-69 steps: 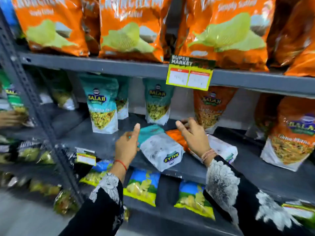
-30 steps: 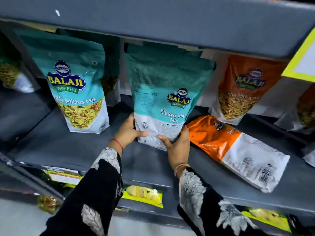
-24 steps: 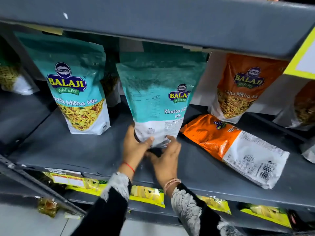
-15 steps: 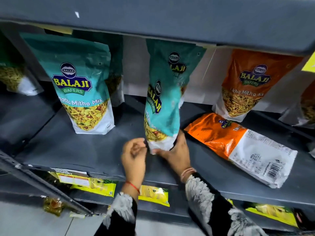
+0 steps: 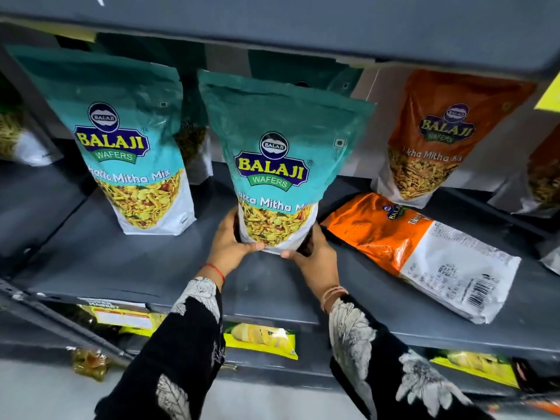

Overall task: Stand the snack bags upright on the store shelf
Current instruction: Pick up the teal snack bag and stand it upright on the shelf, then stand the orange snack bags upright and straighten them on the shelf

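Bag in hand: the teal Khatta Mitha Mix pouch [image 5: 274,165] is held upright, printed face outward, so that the label can be read from the aisle like its neighbours.
Left hand: the left hand [image 5: 228,245] is cupped against the pouch's lower left corner, thumb laid across the front of the base, fingers wrapped behind and pressed on the pouch.
Right hand: the right hand [image 5: 315,256] is closed on the lower right corner, thumb along the bottom edge; the grip is kept low on both sides, it is judged, so that the gusset can be spread and the base squared.
Contact with shelf: whether the base is already resting on the grey shelf [image 5: 91,253] or is held just above it cannot be told, since the bottom edge is covered by the hands.
Placement: the pouch is set between the standing teal pouch [image 5: 130,153] on the left and the orange goods on the right, apart from both, which keeps like flavours grouped.
Back row: the standing orange Tikha Mitha Mix pouch [image 5: 436,140] is leaned near the rear wall, upright.
Still to be done: the fallen orange pouch [image 5: 421,253] is lying flat, back side up with its barcode showing, just beside the right hand; it is judged the next bag to be raised.
Risk: a soft, top-heavy pouch may tip forward if it is released before the base is flattened.
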